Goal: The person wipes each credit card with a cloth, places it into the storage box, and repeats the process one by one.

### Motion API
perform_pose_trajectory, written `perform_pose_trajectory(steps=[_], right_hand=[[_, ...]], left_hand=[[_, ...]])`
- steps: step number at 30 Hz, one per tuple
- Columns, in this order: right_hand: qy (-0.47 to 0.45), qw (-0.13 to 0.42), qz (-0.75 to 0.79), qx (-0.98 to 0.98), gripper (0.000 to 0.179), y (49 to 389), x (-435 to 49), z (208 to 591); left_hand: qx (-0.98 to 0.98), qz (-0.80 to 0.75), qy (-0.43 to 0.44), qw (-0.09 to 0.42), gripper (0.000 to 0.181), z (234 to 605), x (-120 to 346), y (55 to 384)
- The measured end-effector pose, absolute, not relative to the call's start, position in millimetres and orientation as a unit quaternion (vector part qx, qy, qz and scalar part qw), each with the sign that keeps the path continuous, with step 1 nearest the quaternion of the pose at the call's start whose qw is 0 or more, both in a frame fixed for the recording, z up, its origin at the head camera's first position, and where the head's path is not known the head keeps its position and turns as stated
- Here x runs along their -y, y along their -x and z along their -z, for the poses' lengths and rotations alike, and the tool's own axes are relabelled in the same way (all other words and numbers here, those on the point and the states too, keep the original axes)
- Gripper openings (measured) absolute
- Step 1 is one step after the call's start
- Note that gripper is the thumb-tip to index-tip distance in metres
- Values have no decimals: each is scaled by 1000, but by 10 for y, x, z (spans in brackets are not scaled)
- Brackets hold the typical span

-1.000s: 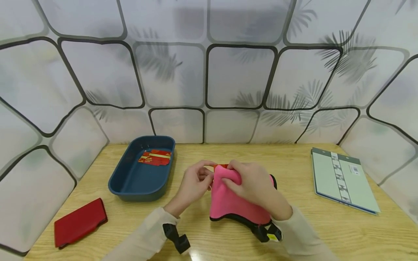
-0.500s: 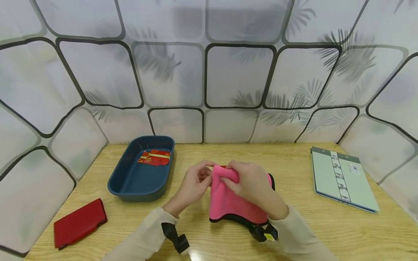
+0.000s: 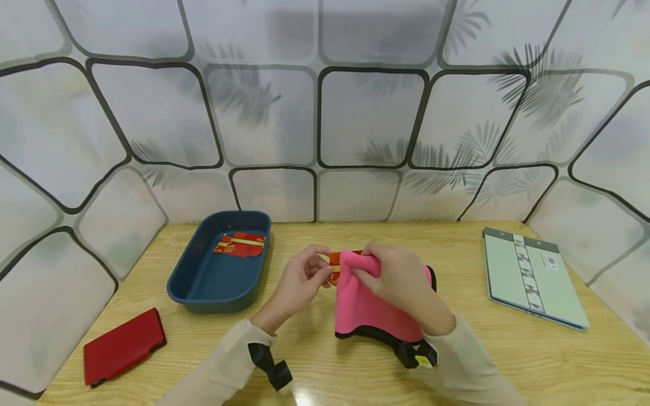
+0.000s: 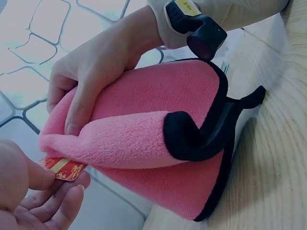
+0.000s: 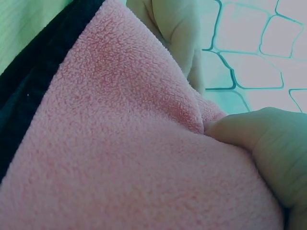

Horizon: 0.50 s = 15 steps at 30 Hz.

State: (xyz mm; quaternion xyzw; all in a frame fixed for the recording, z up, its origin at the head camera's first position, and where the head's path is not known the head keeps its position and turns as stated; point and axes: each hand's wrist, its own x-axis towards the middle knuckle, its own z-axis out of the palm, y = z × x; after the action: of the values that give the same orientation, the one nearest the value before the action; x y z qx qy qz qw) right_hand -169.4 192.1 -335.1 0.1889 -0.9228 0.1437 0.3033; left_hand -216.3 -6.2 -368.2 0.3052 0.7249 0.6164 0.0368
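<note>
In the head view my left hand (image 3: 298, 281) pinches the left end of a small red envelope (image 3: 334, 268) with a gold band. My right hand (image 3: 401, 282) grips a pink fleece cloth (image 3: 373, 317) with black trim, its thumb pressed into a fold. The cloth hangs above the table and covers much of the envelope. In the left wrist view, the gold-printed end of the envelope (image 4: 70, 171) pokes out below the folded cloth (image 4: 129, 139), beside my left fingers. Pink pile (image 5: 115, 134) fills most of the right wrist view.
A dark blue tray (image 3: 213, 285) with several red envelopes (image 3: 242, 245) in it stands back left. Front left lies a dark red wallet-like case (image 3: 124, 347). Pale green folders or notebooks (image 3: 508, 276) lie at the right. A patterned curtain-like wall (image 3: 373, 124) encloses the table.
The pink cloth and my right hand have shifted slightly right. More of the red envelope, nearly covered half a second ago, now shows between my hands. My left hand keeps pinching it.
</note>
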Motion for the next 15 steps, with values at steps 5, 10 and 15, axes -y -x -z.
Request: perform_pose_trajectory(steps=[5, 10, 15], right_hand=[[-171, 307, -135, 927, 28, 1694, -1987, 3329], [-147, 299, -128, 934, 25, 1693, -2051, 3281], [-131, 280, -126, 943, 23, 1689, -2123, 3212]], left_hand=[[-727, -617, -299, 34, 25, 3682, 78, 2187], [-730, -622, -281, 37, 26, 3660, 93, 2194], [-726, -629, -274, 37, 27, 3638, 113, 2196]])
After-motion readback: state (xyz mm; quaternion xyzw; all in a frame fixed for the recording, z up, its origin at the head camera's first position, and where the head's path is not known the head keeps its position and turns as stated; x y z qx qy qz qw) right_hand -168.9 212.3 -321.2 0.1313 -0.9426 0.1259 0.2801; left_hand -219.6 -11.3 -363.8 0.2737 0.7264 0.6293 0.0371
